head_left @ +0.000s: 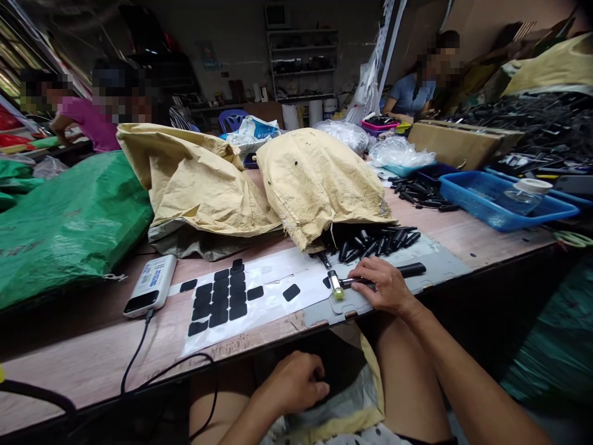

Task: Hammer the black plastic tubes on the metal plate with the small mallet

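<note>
My right hand (383, 284) is closed around the shaft of a small hammer (337, 285), which lies over the grey board (445, 262) at the table's front edge. The hammer has a silver head with a yellow-green face, and its black handle extends right past my fingers. My left hand (299, 382) hangs above my lap over an open sack (370, 371), fingers curled; whether they hold anything is hidden. Black square pads (221, 296) lie on a white sheet (271, 309) left of the hammer. Black tubular parts (370, 244) are heaped behind my right hand.
Stuffed tan sacks (319, 185) and a green sack (74, 222) stand behind the work area. A white power bank (151, 287) with a cable sits at left. A blue tray (486, 201) holding a jar (523, 196) is at right. Other people sit further back.
</note>
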Demonstrator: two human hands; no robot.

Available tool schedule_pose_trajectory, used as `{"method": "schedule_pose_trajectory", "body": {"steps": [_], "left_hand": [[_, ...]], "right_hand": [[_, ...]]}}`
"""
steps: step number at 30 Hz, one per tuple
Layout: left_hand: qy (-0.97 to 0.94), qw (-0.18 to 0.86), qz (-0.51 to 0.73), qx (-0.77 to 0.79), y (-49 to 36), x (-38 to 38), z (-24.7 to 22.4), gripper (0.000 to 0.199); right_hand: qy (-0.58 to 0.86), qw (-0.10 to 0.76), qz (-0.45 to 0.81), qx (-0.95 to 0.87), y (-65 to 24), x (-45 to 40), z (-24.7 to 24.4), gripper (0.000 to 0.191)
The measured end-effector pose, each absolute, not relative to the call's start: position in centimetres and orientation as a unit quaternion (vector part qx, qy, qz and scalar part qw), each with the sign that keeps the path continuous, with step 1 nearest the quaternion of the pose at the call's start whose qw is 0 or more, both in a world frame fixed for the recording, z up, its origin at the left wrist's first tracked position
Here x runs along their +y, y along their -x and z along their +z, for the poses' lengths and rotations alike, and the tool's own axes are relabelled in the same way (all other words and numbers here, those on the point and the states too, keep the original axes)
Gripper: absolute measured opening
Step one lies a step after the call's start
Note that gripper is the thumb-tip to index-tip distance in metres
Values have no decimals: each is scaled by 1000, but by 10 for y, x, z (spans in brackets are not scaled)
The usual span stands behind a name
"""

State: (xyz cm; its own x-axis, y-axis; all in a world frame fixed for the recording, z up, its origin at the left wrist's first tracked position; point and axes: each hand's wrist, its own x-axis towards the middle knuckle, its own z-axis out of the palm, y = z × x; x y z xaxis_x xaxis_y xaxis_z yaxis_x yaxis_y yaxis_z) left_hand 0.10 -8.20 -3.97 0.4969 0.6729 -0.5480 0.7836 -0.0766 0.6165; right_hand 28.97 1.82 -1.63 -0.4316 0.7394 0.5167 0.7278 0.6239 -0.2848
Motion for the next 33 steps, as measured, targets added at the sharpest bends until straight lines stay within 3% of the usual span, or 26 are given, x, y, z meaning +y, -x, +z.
{"method": "schedule_pose_trajectory", "body": {"steps": [2, 4, 8, 13, 21, 25, 33], "left_hand": [[-722, 540, -4, 433, -9, -65, -3, 32], [-709, 543, 87, 443, -20, -37, 22, 38], [-701, 304, 240, 598, -49, 30, 37, 35], [-661, 163, 190, 707, -84, 71, 25, 47], [-731, 182, 145, 642, -36, 55, 31, 13], [-795, 240, 159, 533, -2, 30, 30, 10], [-783, 230, 297, 495, 0, 7, 2, 14]], "right_hand": [[432, 311, 8, -847, -289, 18, -16, 12], [431, 313, 7, -846, -289, 18, -16, 12], [427, 323, 11, -845, -289, 17, -15, 13], [419, 328, 19, -847, -290, 17, -15, 13], [424, 318, 18, -848, -290, 17, -13, 14], [417, 313, 12, -853, -290, 19, -14, 13], [391, 341, -5, -855, -291, 17, -10, 20]]}}
